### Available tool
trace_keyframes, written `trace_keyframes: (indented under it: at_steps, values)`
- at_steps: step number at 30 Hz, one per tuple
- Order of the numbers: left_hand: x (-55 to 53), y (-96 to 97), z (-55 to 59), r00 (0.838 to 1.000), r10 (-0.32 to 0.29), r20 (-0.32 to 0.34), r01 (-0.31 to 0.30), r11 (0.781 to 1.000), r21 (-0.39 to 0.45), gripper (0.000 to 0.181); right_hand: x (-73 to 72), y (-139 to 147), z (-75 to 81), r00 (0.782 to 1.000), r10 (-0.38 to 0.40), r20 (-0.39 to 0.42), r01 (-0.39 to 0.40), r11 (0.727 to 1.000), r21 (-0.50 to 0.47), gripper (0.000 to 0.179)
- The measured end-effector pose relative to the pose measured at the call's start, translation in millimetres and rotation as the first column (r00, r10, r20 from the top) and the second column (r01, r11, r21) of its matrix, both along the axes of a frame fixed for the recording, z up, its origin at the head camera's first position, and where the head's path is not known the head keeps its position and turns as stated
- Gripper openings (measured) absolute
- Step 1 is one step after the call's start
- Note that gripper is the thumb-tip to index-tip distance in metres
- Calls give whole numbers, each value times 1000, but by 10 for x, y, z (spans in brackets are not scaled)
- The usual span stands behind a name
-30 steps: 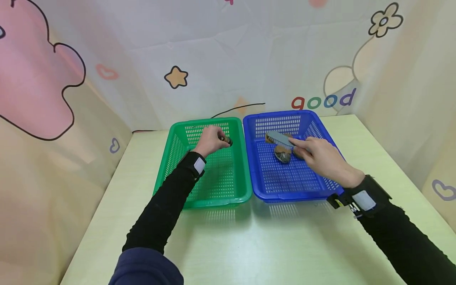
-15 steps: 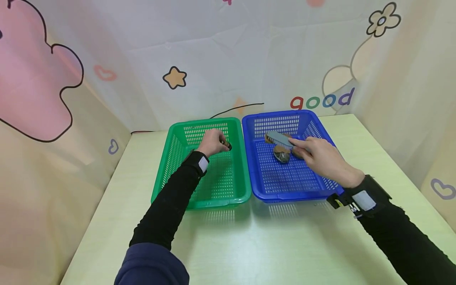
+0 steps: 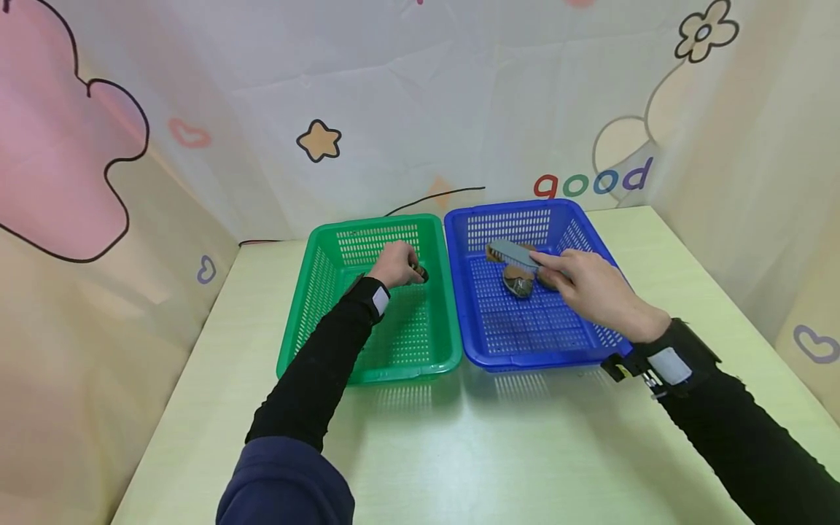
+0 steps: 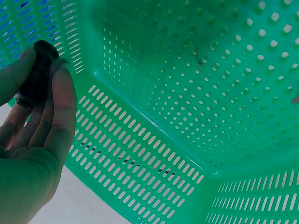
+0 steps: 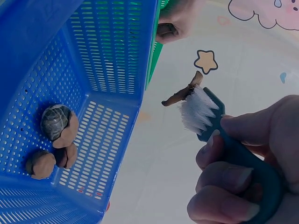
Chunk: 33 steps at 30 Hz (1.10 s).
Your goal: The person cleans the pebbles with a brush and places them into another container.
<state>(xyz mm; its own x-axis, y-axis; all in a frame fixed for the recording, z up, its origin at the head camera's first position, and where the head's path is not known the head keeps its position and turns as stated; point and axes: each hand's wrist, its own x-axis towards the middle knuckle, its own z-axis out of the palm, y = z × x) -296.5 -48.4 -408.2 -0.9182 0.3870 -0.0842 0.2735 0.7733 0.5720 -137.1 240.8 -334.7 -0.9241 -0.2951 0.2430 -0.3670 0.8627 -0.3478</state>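
- Grip of the left hand (image 3: 396,264) is narrow, thumb and fingertips pinching a small dark lump (image 4: 38,77); what it is made of, I cannot tell.
- In the left wrist view, the lump's long axis runs tilted between thumb and fingers, its ends sticking out past them.
- It is over the green basket (image 3: 400,376), toward the right wall; its height above the base is hard to judge.
- Right hand (image 3: 593,292) curls its fingers round the handle of a brush (image 5: 245,165), whose head points left and away from the person, over the blue basket (image 3: 538,361).
- Lump and brush are well apart: the lump lies to the left of the brush head, across the neighbouring rims.
- At the white bristles (image 5: 198,111) shows a brown curved piece (image 5: 180,95); stuck or not, unclear.
- Three roundish brown-and-dark lumps (image 5: 58,126) lie in the blue basket.
- Both baskets stand on a pale worktop (image 3: 446,452), before a printed curtain (image 3: 407,95).
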Motion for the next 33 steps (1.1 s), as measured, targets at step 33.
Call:
trace_keyframes:
  at_steps: [33]
  values:
    - [-39, 0, -248, 993, -120, -9, 118, 983, -137, 38, -27, 11, -25, 1000, 16, 7, -16, 1000, -5, 38]
